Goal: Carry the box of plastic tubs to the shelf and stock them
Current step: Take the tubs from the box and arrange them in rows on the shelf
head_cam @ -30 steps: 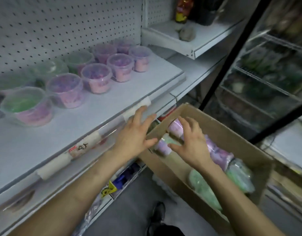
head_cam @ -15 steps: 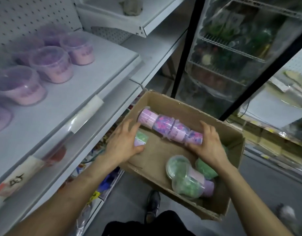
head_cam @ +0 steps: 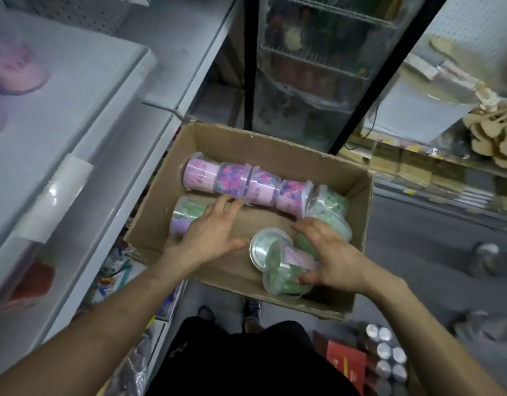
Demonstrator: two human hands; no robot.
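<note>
While standing the box (head_cam: 275,141) low beside the shelf (head_cam: 83,90), presumably for short reaches: storing pink tubs (head_cam: 246,185) rowed on their sides along its far wall. Reaching in with left hand (head_cam: 212,232), fingers straight, touching that row. Curling right hand (head_cam: 335,255) round a tipped green tub (head_cam: 278,272), likely readying the lift to the shelf.
</note>
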